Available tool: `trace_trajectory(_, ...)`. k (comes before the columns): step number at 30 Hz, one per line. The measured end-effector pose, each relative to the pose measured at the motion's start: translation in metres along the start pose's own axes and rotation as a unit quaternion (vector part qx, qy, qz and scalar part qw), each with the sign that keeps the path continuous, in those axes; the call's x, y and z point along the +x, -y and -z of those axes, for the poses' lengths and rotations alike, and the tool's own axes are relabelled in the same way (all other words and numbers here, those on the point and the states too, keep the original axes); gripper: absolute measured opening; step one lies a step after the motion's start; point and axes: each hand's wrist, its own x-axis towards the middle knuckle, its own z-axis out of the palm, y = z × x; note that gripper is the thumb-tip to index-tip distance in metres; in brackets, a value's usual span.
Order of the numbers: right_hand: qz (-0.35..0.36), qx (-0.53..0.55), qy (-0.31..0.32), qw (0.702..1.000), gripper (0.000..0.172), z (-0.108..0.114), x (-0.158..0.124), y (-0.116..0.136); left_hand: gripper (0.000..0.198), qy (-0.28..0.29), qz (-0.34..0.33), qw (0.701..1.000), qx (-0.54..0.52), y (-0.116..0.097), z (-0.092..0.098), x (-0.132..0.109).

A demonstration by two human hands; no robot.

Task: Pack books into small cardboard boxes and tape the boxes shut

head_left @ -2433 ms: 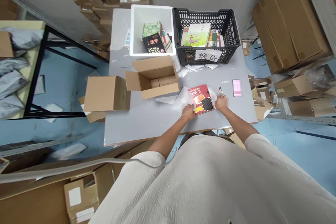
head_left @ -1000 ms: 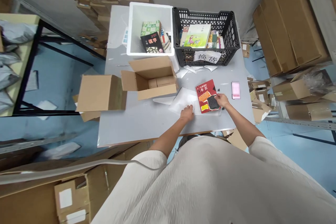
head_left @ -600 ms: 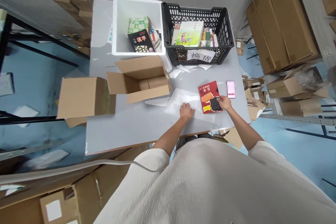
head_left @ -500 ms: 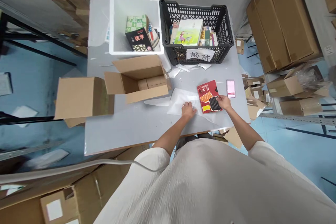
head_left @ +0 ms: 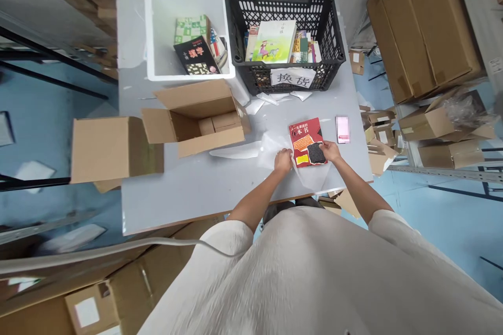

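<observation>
A red book (head_left: 304,137) with a black patch on its cover lies on the grey table (head_left: 196,188), partly on a thin white plastic bag (head_left: 310,178). My right hand (head_left: 330,151) grips the book's near right corner. My left hand (head_left: 283,160) pinches the bag's edge right beside the book's left side. A pink phone (head_left: 342,129) lies just right of the book.
An open cardboard box (head_left: 196,115) with smaller boxes inside sits left of the book, another box (head_left: 112,147) overhangs the table's left edge. At the back stand a white bin (head_left: 184,31) and a black crate (head_left: 283,42), both holding books. Cardboard cartons (head_left: 424,26) crowd the right.
My right hand slid the red book to the right, then back a little left. My left hand went from pressing the bag flat to pinching its edge next to the book.
</observation>
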Motion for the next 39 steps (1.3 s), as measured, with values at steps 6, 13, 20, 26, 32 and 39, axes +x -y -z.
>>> trace_trajectory(6, -0.002, 0.091, -0.008, 0.996, 0.039, -0.012, 0.012, 0.015, 0.041, -0.124, -0.072, 0.989, -0.038, 0.009, 0.045, -0.009)
trace_trajectory(13, -0.023, 0.058, 0.006, 0.998, 0.036, -0.024, 0.016, 0.039, 0.03, -0.23, -0.145, 0.958, -0.084, 0.016, 0.081, -0.028)
trace_trajectory(20, 0.098, 0.04, -0.144, 0.984, 0.052, -0.016, -0.003, 0.071, 0.027, -0.283, -0.188, 0.933, -0.12, 0.007, 0.123, -0.045)
trace_trajectory(26, 0.194, 0.234, -0.015, 0.952, 0.071, -0.008, -0.025, 0.114, 0.027, -0.313, -0.14, 0.933, -0.112, -0.005, 0.162, -0.058)
trace_trajectory(32, 0.236, 0.392, 0.092, 0.885, 0.072, -0.001, -0.047, 0.165, 0.024, -0.298, -0.088, 0.936, -0.167, -0.009, 0.178, -0.067)
trace_trajectory(39, 0.362, 0.245, -0.032, 0.899, 0.029, 0.013, -0.059, 0.223, 0.018, -0.356, -0.065, 0.905, -0.225, 0.022, 0.186, -0.078)
